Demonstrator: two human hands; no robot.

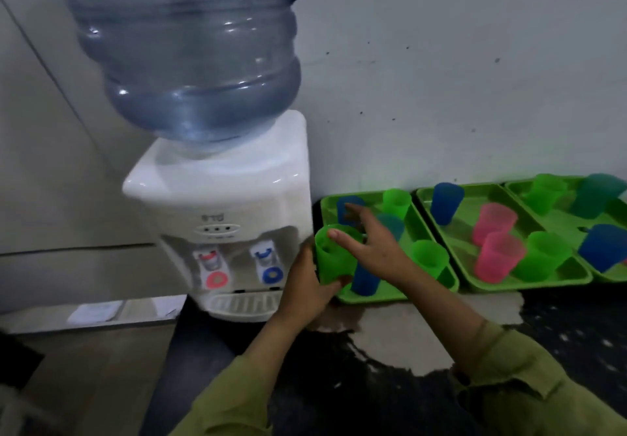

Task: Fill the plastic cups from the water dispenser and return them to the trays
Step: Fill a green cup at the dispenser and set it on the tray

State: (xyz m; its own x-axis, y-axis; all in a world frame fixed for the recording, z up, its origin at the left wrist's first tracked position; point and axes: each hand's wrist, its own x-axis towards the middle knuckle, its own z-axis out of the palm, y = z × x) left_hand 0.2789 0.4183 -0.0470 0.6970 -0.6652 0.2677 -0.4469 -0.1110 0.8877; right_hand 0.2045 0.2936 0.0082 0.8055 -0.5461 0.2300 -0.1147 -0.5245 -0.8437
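Three green trays lie edge to edge by the wall: nearest tray (373, 194), middle tray (529, 287), far tray (563, 225). Nearest tray is just beside the water dispenser (234, 198), w/ only a narrow gap btw. them. Left hand (307, 286) grips a green cup (334, 255) at this gap, over the tray's left rim, near the blue tap (271, 266). Right hand (373, 245) is above the nearest tray, fingers straight & spread, holding nothing. Cups: 5 in nearest tray, 4 in middle, at least 3 in far; water inside, cannot tell.

Dark counter (576, 320) — dispenser (220, 198), three green trays (529, 287) on it.
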